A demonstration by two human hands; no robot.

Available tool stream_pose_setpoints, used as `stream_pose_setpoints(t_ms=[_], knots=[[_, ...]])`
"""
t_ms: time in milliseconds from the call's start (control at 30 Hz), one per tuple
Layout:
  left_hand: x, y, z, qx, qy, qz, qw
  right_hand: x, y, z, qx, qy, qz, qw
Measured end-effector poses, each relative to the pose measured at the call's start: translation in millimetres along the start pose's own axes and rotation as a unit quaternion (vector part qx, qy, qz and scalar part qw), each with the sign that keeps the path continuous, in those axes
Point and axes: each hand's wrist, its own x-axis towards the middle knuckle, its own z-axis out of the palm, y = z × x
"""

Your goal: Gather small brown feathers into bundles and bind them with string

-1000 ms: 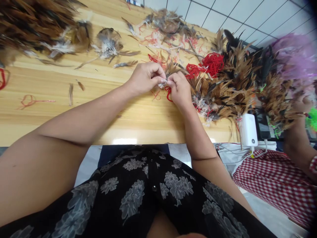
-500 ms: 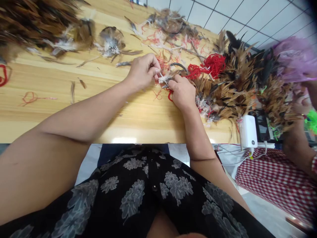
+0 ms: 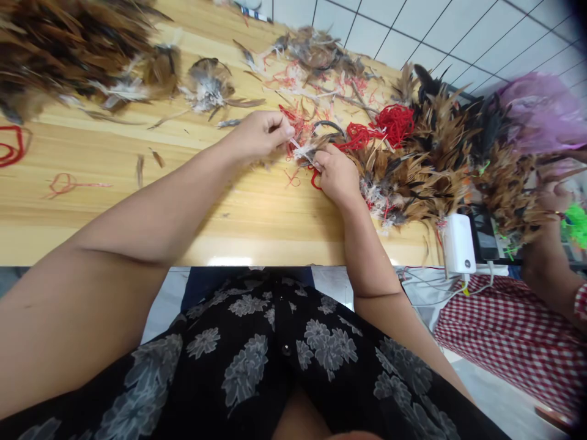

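Note:
My right hand [image 3: 338, 172] is closed on a small feather bunch [image 3: 304, 151], its white quill ends pointing left. Fingers of my left hand [image 3: 266, 133] pinch a thin whitish strand or quill [image 3: 294, 143] at the tip of that bunch. Which of the two it is, I cannot make out. Red yarn [image 3: 315, 179] hangs beside my right fingertips. A tangle of red yarn [image 3: 397, 124] lies beyond my right hand, against a heap of brown feathers [image 3: 413, 174].
A large feather pile [image 3: 68, 52] covers the table's far left, with a loose feather tuft [image 3: 207, 85] nearby. Red scraps [image 3: 293, 73] lie at the back. At right are a white power bank [image 3: 460, 243] with cables, a purple plastic bag [image 3: 536, 113] and another person's arm [image 3: 550, 256].
My left hand has drawn slightly left and down from the bunch, and more of the pale strand shows. My right hand stays nearly in place. The view has shifted slightly.

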Motion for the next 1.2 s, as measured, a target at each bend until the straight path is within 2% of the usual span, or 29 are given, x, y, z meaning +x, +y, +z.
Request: stream_pose_setpoints(t_ms=[100,167,300,433,533,667,767,900,1000,1200], knots=[[-5.6,6.5,12.5,-0.158,-0.029,-0.025,0.987,-0.3,0.5,1.4,-0.021,-0.01,0.012,1.0],[-9.2,12.3,22.6,-0.205,-0.048,-0.04,0.977,-2.0,-3.3,0.2,-0.041,-0.022,0.02,0.999],[-10.6,18.4,32.9,-0.215,-0.038,-0.077,0.973,-5.1,-12.2,-2.8,-0.067,-0.029,0.025,0.997],[-7.7,15.4,30.0,-0.195,-0.011,-0.082,0.977,-4.5,-9.9,2.9,-0.053,-0.01,0.017,0.998],[-7.9,13.9,25.9,-0.197,-0.008,-0.084,0.977,-0.1,0.0,12.6,0.01,0.014,0.011,1.0],[-9.0,13.5,24.1,-0.203,-0.013,-0.078,0.976,10.1,13.6,23.8,0.165,0.05,-0.017,0.985],[-8.3,11.7,27.2,-0.215,-0.029,-0.051,0.975,16.6,18.7,30.0,0.307,0.073,-0.045,0.948],[-7.5,10.5,31.9,-0.213,-0.04,-0.035,0.976,18.1,18.1,35.0,0.447,0.076,-0.026,0.891],[-6.7,13.4,31.8,-0.207,-0.019,-0.028,0.978,14.6,12.6,33.0,0.483,0.031,-0.007,0.875],[-4.5,23.2,27.7,-0.23,0.0,-0.037,0.972,10.5,1.9,19.6,0.467,-0.018,0.018,0.884]])
